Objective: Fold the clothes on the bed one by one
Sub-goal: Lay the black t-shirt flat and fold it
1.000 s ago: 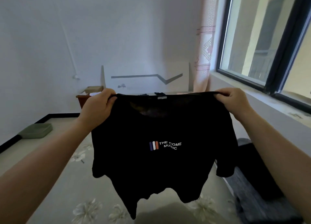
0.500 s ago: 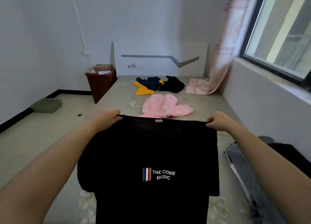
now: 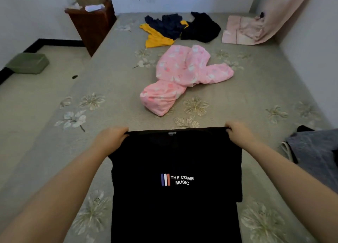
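Fingers (image 3: 126, 132) of left hand (image 3: 109, 142) curled shut over one shoulder seam of black tee (image 3: 175, 169); right hand (image 3: 237, 135) pinching the other shoulder the same way. Holding both shoulders well apart, likely to keep the top edge taut and straight so the cloth spreads without wrinkles. Keeping print side up, collar tag facing away, hem running off the bottom of view. Tee sitting over the near part of bed (image 3: 109, 89), seemingly lying on it or just above; contact hard to confirm. One sleeve poking out at right edge, other bunched under left wrist. Probably laying flat before the first fold; folding itself not yet begun.

Waiting further up the bed: pink garment (image 3: 184, 74) crumpled mid-bed, yellow piece (image 3: 155, 39) touching navy piece (image 3: 168, 25), another black heap (image 3: 203, 29) beside those, pale pink cloth (image 3: 239, 29) near curtain (image 3: 285, 10). Grey item (image 3: 314, 151) lying at right edge, near right forearm. Judging task early, several pieces remaining. Next needing sleeves smoothed outward before folding inward.
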A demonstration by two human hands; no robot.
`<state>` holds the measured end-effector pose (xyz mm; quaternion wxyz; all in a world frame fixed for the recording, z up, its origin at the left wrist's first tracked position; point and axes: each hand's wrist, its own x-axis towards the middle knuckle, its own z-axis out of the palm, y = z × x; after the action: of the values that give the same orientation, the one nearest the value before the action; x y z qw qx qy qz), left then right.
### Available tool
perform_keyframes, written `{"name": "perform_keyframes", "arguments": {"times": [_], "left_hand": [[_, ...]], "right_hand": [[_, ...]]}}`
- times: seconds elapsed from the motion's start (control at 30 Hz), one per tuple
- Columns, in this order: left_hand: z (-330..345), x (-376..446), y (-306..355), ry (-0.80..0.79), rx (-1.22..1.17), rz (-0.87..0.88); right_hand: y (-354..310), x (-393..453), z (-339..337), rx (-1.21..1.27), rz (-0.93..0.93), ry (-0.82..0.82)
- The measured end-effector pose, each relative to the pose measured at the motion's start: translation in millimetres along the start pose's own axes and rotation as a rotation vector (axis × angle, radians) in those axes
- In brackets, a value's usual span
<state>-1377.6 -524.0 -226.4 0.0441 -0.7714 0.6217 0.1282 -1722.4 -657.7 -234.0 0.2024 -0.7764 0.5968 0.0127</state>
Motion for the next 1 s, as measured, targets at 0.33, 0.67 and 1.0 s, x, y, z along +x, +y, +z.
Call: {"name": "perform_keyframes", "arguments": {"times": [0.33, 0.67, 1.0], "left_hand": [[79.1, 145.6, -32.2, 0.335, -0.039, -0.144], [186.3, 199.7, -39.6, 0.194, -0.146, -0.151], [185.4, 164.5, -130.0, -0.159, -0.759, -0.161]], "right_hand": [[17.7, 119.9, 68.6, -0.333, -0.022, 0.122], [-15.4, 147.5, 201.2, -0.268, 0.054, 0.129], [-119.4, 108.8, 278.0, -0.123, -0.258, 0.1]]}}
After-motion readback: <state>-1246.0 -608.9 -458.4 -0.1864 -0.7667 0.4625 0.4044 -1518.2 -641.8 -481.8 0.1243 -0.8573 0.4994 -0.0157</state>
